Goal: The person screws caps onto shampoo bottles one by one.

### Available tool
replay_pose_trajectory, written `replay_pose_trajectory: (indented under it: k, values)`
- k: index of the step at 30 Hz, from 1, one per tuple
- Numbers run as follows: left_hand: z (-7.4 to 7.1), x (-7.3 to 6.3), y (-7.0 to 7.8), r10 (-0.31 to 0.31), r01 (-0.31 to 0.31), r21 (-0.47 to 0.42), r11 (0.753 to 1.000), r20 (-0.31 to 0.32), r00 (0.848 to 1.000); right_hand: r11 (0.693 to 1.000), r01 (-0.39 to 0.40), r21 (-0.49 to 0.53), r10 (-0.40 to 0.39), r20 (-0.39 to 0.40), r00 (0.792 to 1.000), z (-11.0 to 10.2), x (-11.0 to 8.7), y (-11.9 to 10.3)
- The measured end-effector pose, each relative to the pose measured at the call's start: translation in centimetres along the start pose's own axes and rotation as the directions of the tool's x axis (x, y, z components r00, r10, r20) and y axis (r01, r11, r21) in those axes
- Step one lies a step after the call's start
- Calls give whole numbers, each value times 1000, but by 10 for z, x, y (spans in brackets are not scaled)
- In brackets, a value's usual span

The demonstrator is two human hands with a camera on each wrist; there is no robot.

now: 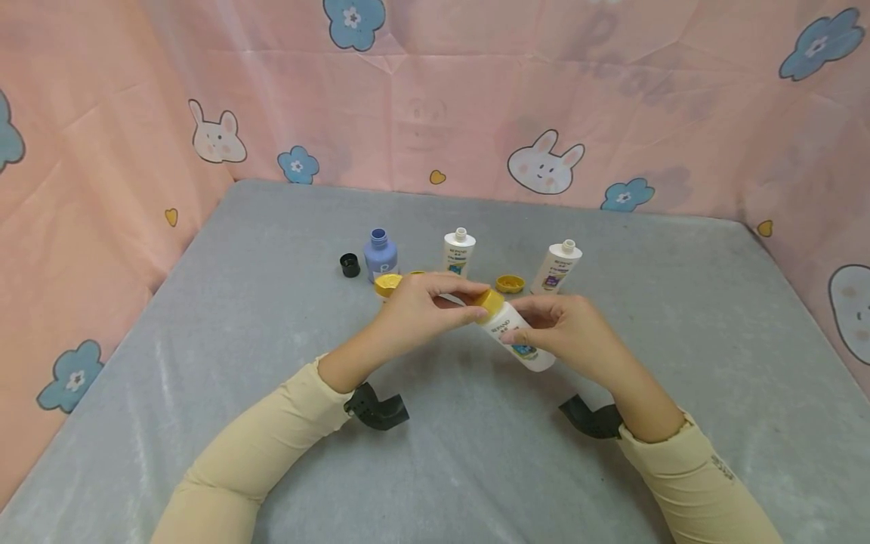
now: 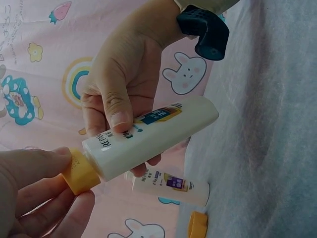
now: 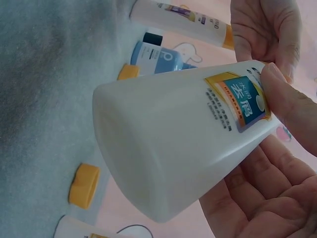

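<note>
Tilted over the middle of the table is a white shampoo bottle (image 1: 526,349) with a blue and gold label. My right hand (image 1: 571,329) grips its body, thumb (image 2: 119,116) on the label side. At the bottle's top, my left hand (image 1: 428,302) pinches the yellow cap (image 1: 491,302) between thumb and fingers. The cap sits at the bottle's neck, as the left wrist view shows. The right wrist view looks along the white bottle (image 3: 163,129) from its base.
Behind the hands stand a blue bottle (image 1: 381,258) and two white bottles, one central (image 1: 459,253) and one right (image 1: 557,266), all uncapped. A black cap (image 1: 350,264) and a yellow cap (image 1: 510,284) lie nearby. Another yellow-capped bottle (image 1: 387,285) is partly hidden by my left hand.
</note>
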State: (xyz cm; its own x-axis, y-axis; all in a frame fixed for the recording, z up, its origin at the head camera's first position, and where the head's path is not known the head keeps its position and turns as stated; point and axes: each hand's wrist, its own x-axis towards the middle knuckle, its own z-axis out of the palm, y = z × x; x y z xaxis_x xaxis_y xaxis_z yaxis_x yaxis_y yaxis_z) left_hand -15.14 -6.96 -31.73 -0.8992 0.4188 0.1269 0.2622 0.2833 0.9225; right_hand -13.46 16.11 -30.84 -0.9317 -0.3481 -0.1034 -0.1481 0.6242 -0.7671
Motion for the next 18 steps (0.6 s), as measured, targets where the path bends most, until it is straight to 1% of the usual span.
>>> replay_pose_trajectory:
  k: [3, 6, 8, 10, 13, 18]
  values:
    - [0, 0, 0, -5, 5, 11, 1000, 7, 1000, 1000, -5, 2, 5, 4, 1000, 0, 0, 0]
    - [0, 0, -1, -4, 3, 19, 1000, 35, 999, 1000, -1, 1, 1, 8, 1000, 1, 0, -1]
    - [-1, 1, -1, 6, -7, 21, 1000, 61, 998, 1000, 1, 0, -1, 14, 1000, 1, 1, -1]
    - [-1, 1, -2, 28, -30, 22, 999, 88, 996, 1000, 2, 1, -2, 19, 1000, 2, 1, -1]
    - [-2, 2, -2, 43, -47, 31, 998, 113, 993, 1000, 1, 14, -2, 30, 1000, 1, 2, 1]
    - [-4, 1, -1, 33, -41, 56, 998, 137, 990, 999, 13, 45, -15, 43, 999, 0, 3, 4]
